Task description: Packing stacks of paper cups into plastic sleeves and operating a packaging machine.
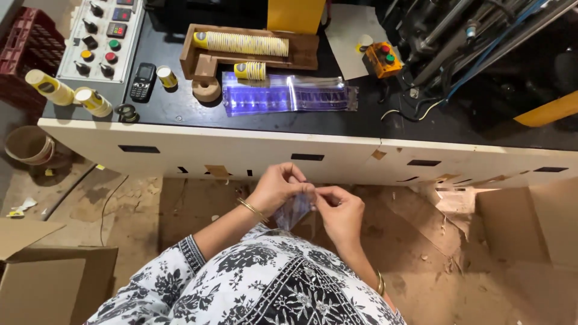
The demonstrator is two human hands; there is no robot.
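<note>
Both hands, left hand [278,188] and right hand [338,212], pinch a small clear purple-printed plastic bag [293,210] between closed fingertips. Beyond the fingers, flat clear plastic sleeves [288,95] lie below a wooden tray [304,53] holding stacked yellow paper cups [241,43].

Clear plastic sleeve [293,209] with violet print, pinched between left hand [278,188] and right hand [341,212]. More such sleeves [289,95] flat on black bench. Two small red-lit displays [119,21] on grey control panel [103,37]. Brown cartons: lower left [54,281], right [530,222].
</note>
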